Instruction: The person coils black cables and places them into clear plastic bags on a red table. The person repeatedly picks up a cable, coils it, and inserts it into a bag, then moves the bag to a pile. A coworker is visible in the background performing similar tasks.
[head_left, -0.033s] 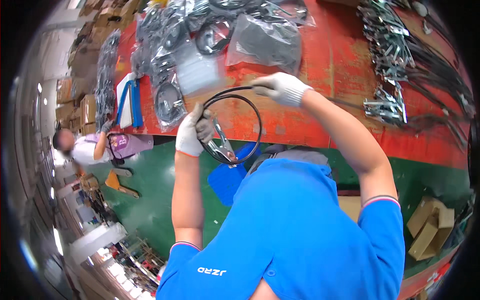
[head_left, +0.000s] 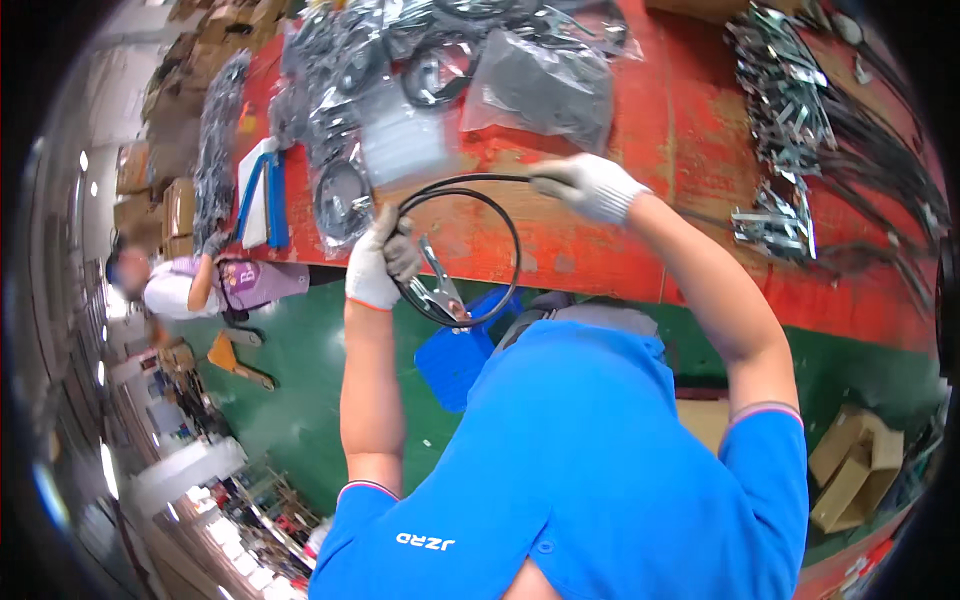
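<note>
Coiling step, as I read it - left hand (head_left: 378,262), gloved, has its fingers clamped round the gathered turns of a black cable (head_left: 516,250), which hangs as a loop in the air over the near edge of the red table (head_left: 680,130). A metal clamp (head_left: 440,282) dangles inside the loop. Right hand (head_left: 590,187), gloved too, is closed on the cable's free run, held out taut above the table. Another turn would call for the right hand to bring that run round to the left grip - left keeps squeezing. Bagged cables (head_left: 540,85) lie further back and loose metal clamps (head_left: 790,110) to the right. Against the earlier frame, nothing has shifted: same loop, same grips.
</note>
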